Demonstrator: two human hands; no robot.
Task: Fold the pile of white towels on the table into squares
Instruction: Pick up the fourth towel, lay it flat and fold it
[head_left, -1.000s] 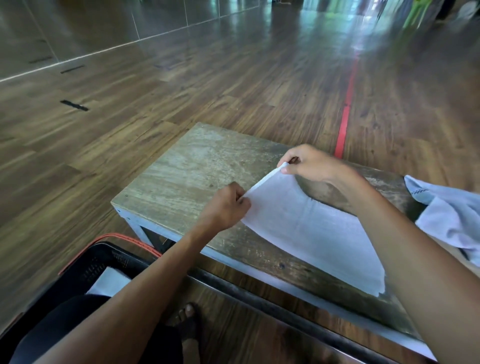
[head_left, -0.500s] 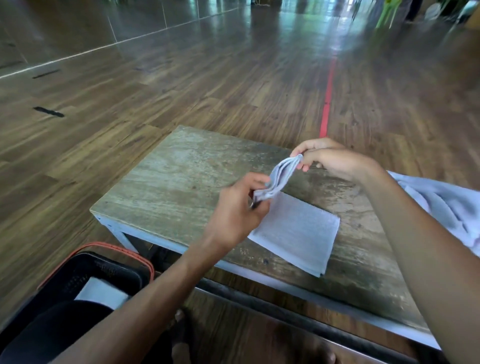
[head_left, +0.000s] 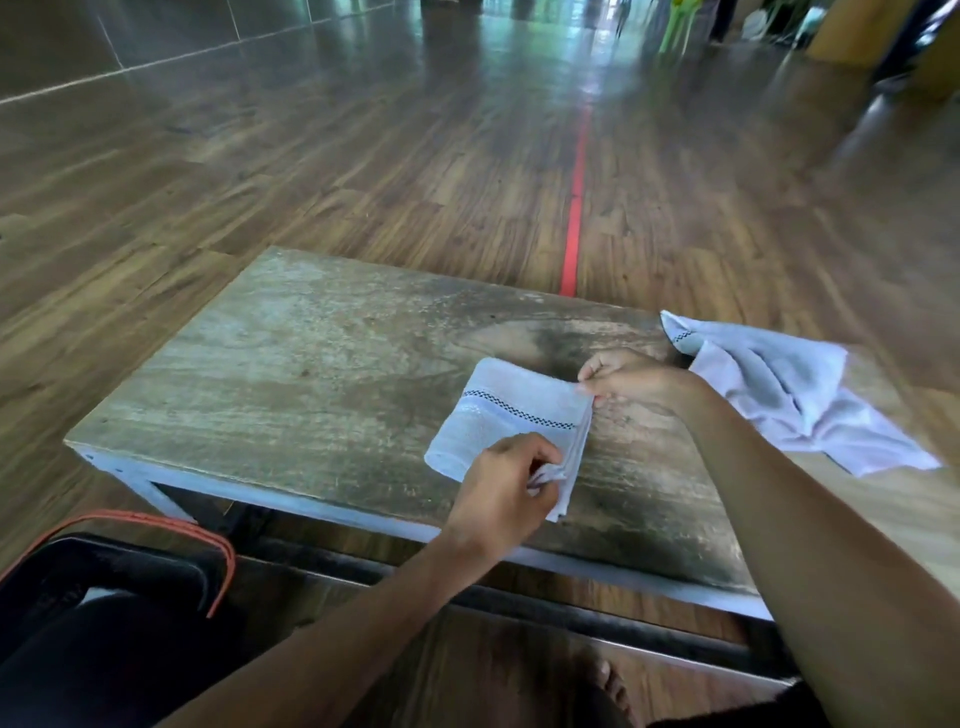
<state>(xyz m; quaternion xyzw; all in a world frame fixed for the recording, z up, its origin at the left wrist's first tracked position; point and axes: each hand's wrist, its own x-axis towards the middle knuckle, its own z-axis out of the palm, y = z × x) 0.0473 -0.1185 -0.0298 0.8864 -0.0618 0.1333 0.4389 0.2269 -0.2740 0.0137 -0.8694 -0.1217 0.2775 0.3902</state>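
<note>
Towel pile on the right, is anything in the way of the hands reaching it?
Nothing visible is in the way. The pile lies close beside the right hand, with only a strip of table between them. Both hands are busy, though: the right hand and left hand each pinch the folded towel.

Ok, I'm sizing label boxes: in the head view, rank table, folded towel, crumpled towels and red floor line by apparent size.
1. table
2. crumpled towels
3. folded towel
4. red floor line: thin and farther off, so real size unsure.
</note>
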